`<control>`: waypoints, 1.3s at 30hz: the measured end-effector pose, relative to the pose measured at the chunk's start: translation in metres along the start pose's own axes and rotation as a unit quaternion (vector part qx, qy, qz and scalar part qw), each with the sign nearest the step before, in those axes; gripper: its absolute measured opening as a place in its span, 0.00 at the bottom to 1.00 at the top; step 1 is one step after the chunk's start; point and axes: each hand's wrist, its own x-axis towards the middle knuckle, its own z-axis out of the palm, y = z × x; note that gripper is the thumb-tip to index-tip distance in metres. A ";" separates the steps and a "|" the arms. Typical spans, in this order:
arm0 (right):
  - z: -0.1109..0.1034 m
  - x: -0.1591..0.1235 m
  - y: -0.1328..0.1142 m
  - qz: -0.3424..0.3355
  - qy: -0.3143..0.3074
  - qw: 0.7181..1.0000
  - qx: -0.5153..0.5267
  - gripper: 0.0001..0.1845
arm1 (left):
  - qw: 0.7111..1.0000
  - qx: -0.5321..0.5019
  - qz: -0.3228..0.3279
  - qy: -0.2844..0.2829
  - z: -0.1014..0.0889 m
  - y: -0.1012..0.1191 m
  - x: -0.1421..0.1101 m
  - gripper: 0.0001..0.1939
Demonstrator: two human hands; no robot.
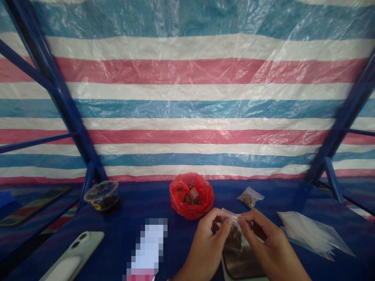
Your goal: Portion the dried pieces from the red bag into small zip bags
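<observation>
I've got both hands in front of me on the blue-covered table (131,218). My left hand (206,246) and my right hand (271,244) are both closed in a pinch on the top edge of a small zip bag (234,238), fingers on either side of its red-lined seal. The bag hangs between my hands with reddish-brown dried pieces inside, and it sits just above a dark-screened phone (241,263) lying on the table.

Ahead of my hands is a red plastic bag (191,196) holding similar pieces. To its right is a filled zip bag (250,197), and further right a stack of empty zip bags (310,232). On the left are a lidded plastic tub (102,196), a pale phone (72,255), and a pixelated blurred item (148,246). A striped tarp (187,97) hangs behind on a blue metal frame (55,93).
</observation>
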 end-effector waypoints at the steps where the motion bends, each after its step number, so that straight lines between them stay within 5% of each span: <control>1: 0.000 0.000 0.001 0.002 -0.003 1.000 0.000 0.16 | 1.000 0.004 0.000 0.000 0.000 0.000 0.000 0.16; 12: 0.001 -0.001 -0.009 -0.024 -0.030 0.999 -0.008 0.16 | 1.000 0.019 -0.002 -0.013 -0.002 0.006 -0.001 0.18; 25: -0.005 -0.004 -0.023 -0.076 -0.055 0.995 -0.037 0.16 | 0.995 0.050 0.060 0.054 -0.010 -0.003 -0.007 0.15; 34: -0.003 -0.005 -0.017 -0.059 -0.034 0.996 -0.065 0.13 | 0.971 0.189 0.144 0.015 -0.011 0.007 -0.009 0.16; 39: -0.006 -0.001 -0.026 -0.074 -0.017 0.994 -0.084 0.10 | 0.950 0.252 0.179 0.047 -0.001 0.017 -0.012 0.16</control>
